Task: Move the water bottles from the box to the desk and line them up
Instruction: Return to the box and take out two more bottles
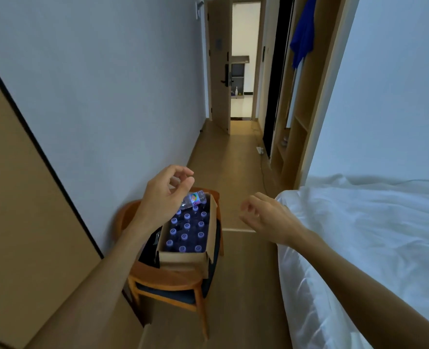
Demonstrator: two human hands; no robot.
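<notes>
- Water bottles (187, 231): upright in rows inside the box, pale caps showing; one more bottle (195, 198) lies tilted across the far end, its coloured label facing up.
- Box (183, 256): open cardboard carton resting on the seat of a wooden chair (166, 283), beside a dark bag (150, 249) on its left.
- Left hand (164, 195): above the far left corner of the box, grip loosely curled and holding nothing.
- Right hand (266, 216): in the air right of the box, grip half open, empty.
- Surroundings: bed (374, 235) with white sheets on the right; wall (102, 96) on the left; open door (219, 66) at the far end of the corridor.
</notes>
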